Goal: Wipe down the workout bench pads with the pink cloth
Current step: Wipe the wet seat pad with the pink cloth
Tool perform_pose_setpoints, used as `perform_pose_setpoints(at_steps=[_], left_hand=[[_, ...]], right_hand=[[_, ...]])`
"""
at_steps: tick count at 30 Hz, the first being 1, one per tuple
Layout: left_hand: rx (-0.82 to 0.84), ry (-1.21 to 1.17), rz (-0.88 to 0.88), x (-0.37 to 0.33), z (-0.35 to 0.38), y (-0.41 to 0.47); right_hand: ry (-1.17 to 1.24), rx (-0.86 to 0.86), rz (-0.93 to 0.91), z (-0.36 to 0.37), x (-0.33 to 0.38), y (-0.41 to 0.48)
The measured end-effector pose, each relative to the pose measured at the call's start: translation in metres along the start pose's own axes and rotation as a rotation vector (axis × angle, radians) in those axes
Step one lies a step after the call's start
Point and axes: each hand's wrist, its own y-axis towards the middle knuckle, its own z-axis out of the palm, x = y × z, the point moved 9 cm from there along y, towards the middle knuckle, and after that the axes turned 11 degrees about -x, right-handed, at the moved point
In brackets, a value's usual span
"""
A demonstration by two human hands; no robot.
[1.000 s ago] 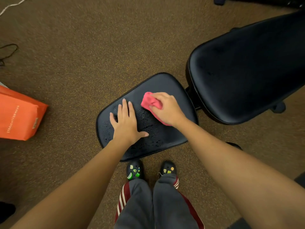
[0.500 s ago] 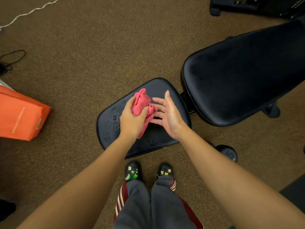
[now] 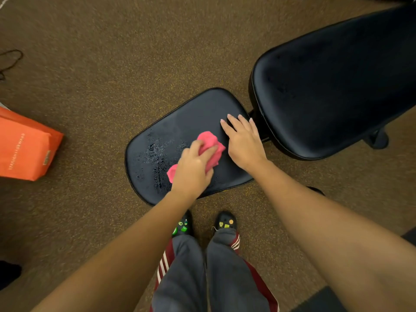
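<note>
Left hand (image 3: pixel 193 170) holds the pink cloth (image 3: pixel 210 143) bunched against the small pad (image 3: pixel 195 113). Its fingers (image 3: pixel 209 152) are curled over the wad, gripping it, and cloth pokes out on the far side and at the near-left of the palm. The cloth sits around the middle of the surface, a bit right of centre. Right hand (image 3: pixel 244 145) lies flat on the right end of the same pad, fingers (image 3: pixel 236 123) straight and slightly spread, holding nothing and looking like a brace. Key relation: the wet patch (image 3: pixel 157 154) of droplets lies just left of the cloth and runs near to far across the left half. The pad's long axis goes near-left to far-right. Judgement: the next stroke likely goes left, along that axis, into the droplets. The left hand is the nearer one and already has the cloth. The big pad (image 3: pixel 326 86) lies to the far right, apart from both hands, and I can't tell whether it is wet or dry. An orange bag (image 3: pixel 24 145) sits on the carpet well to the left.
</note>
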Motion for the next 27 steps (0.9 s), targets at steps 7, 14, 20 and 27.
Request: perform_pose_setpoints(at_steps=[7,14,20,27], left_hand=[[0.034,0.138,0.191,-0.002,-0.001,0.003],[0.004,0.146,0.129,0.017,-0.014,0.023],[0.185,0.130,0.469,-0.013,0.013,-0.017],[0.078,0.171,0.313,0.010,-0.008,0.017]], right_hand=[[-0.047,0.004,-0.037,0.005,0.000,-0.003],[-0.024,-0.021,-0.043,0.006,-0.001,-0.002],[0.005,-0.044,-0.025,0.006,0.001,-0.003],[0.011,-0.061,-0.026,0.007,0.001,-0.003]])
